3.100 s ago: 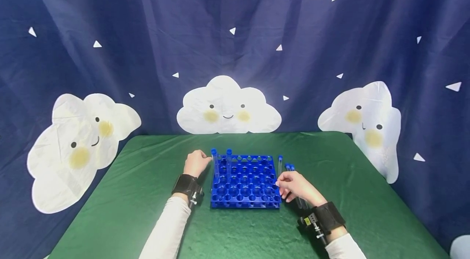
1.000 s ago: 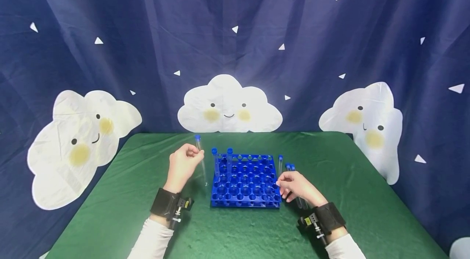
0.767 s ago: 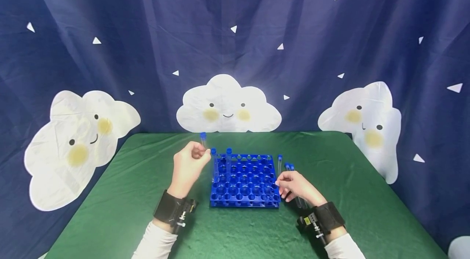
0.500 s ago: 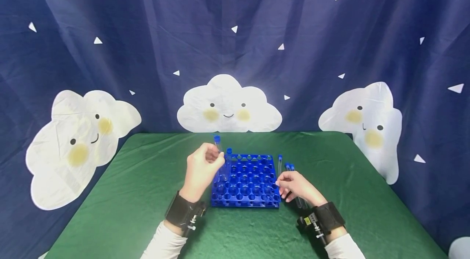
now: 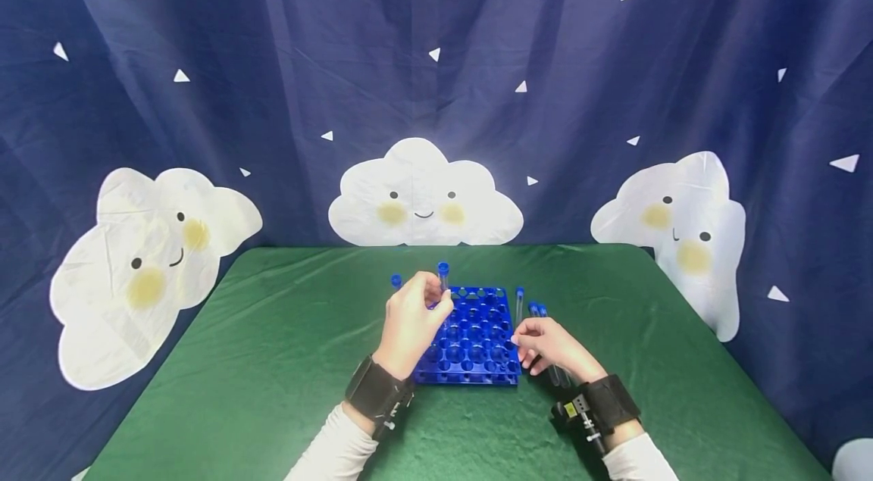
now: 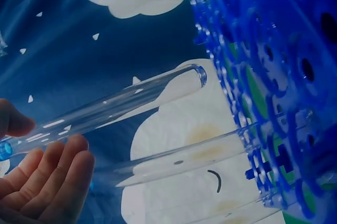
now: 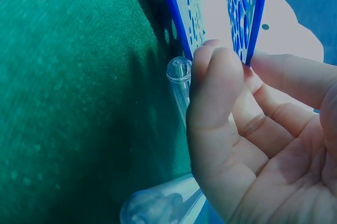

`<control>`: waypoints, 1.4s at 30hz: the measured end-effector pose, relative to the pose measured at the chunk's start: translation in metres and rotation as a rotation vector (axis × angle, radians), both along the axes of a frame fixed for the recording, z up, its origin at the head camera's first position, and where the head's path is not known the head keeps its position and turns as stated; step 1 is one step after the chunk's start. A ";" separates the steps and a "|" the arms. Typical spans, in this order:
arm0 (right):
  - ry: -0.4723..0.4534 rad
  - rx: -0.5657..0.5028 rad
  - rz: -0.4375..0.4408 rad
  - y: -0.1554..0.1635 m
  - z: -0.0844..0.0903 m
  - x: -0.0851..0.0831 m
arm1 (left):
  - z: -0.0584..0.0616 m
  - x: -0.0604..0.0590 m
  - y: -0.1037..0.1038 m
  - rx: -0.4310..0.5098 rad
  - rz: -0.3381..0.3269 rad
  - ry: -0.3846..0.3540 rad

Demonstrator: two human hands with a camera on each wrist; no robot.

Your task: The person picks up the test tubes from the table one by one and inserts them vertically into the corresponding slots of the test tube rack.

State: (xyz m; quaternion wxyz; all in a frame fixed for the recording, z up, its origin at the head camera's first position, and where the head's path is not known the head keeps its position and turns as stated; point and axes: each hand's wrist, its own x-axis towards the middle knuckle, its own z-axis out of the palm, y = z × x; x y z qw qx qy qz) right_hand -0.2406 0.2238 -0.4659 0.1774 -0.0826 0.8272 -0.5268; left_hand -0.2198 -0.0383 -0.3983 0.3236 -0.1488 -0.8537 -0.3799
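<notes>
The left hand (image 5: pixel 412 322) is pinching a clear capped tube (image 5: pixel 444 278) upright above the blue rack (image 5: pixel 477 345) on the green worktop (image 5: pixel 273 360). The right hand (image 5: pixel 549 345) is resting loosely curled, fingertips touching the rack's right edge, holding nothing.

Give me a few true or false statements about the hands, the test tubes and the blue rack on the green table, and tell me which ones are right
1. The left hand pinches a clear test tube with a blue cap above the blue rack. True.
2. The right hand is raised high above the table. False: it rests low at the rack's right side, fingers against its edge.
3. Loose tubes lie on the green cloth to the right of the rack. True.
4. The rack is red. False: it is blue.
5. A capped tube stands at the rack's far left corner. True.
6. The backdrop shows smiling suns. False: it shows smiling white clouds on dark blue cloth.
</notes>
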 end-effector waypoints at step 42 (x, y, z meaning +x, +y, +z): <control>0.004 -0.010 0.012 0.001 0.001 0.001 | -0.026 -0.006 0.008 -0.170 0.115 -0.033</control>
